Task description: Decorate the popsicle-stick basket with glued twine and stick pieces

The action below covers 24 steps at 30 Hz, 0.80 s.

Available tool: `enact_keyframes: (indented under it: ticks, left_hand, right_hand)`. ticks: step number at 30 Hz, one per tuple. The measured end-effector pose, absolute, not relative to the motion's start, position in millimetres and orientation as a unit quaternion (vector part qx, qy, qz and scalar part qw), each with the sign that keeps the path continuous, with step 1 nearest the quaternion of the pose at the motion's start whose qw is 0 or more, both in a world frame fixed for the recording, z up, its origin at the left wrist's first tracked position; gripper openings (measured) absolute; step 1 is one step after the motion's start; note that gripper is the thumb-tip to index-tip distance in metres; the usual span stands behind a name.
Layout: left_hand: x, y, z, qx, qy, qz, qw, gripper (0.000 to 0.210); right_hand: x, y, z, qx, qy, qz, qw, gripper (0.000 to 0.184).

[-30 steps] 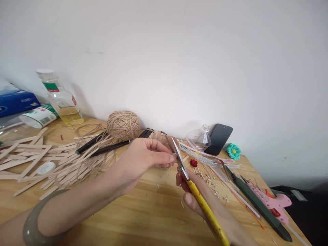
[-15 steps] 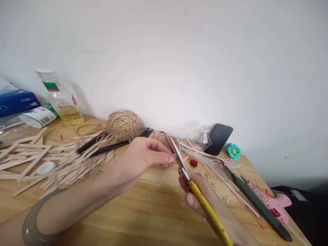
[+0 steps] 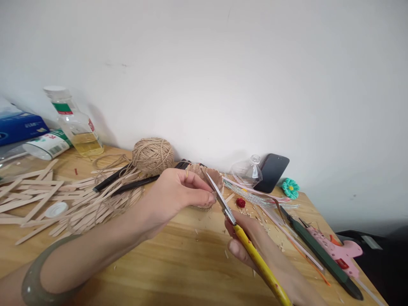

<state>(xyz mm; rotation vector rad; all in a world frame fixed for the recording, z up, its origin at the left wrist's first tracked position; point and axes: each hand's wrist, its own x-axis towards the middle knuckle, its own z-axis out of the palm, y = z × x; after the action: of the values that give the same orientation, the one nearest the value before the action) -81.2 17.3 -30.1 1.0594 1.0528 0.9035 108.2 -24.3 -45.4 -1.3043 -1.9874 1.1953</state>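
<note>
My left hand (image 3: 188, 190) is closed in a pinch, thumb against fingers. Whatever sits between its fingertips is too small or hidden to make out. The scissors (image 3: 255, 255), with yellow handles and metal blades, are in my right hand (image 3: 247, 240), whose fingers curl round the handle side. Their blades stand slightly apart and point up and left, right beside my left fingertips. Behind my left hand, partly hidden, is a small round holder of wooden pieces (image 3: 214, 175). A red rose-shaped piece (image 3: 240, 202) lies just right of the blades.
Craft sticks (image 3: 38, 193) spread over the left side, near a twine ball (image 3: 153, 155) and a bottle of yellow liquid (image 3: 84, 142). To the right are a phone (image 3: 272, 172), a teal flower (image 3: 290, 188), a dark green long tool (image 3: 325, 255) and a pink glue gun (image 3: 338, 250).
Both my hands and the scissors have shifted slightly left. The pinch and the hold on the scissors stay the same. Things on the table have not moved.
</note>
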Motion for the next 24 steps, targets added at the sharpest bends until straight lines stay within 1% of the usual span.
enact_keyframes:
  ticks: [2,5,9,14,19,24]
  left_hand:
    - [-81.4,17.1,-29.5,0.466,0.46,0.396,0.644,0.007]
    - [-80.3,16.9,-29.8,0.463,0.452,0.406,0.645,0.009]
    - [-77.1,17.4,-32.9,0.456,0.424,0.407,0.668,0.015]
    - [-74.1,16.4,-37.2,0.45,0.426,0.415,0.666,0.012]
    - [-73.6,14.4,-38.6,0.451,0.432,0.432,0.65,0.007]
    - [-73.3,16.0,-40.7,0.449,0.429,0.427,0.657,0.006]
  right_hand:
    - [107.3,-25.2,-44.2,-0.494,-0.726,0.42,0.23,0.064]
    - [106.5,-25.9,-44.0,-0.516,-0.723,0.398,0.232,0.064]
    - [106.2,-23.7,-47.9,-0.51,-0.729,0.385,0.245,0.059]
    - [104.9,-23.0,-51.5,-0.525,-0.719,0.391,0.234,0.051]
    - [105.4,-24.0,-49.9,-0.523,-0.716,0.404,0.226,0.054]
    - [109.9,-25.1,-51.8,-0.485,-0.72,0.429,0.25,0.054]
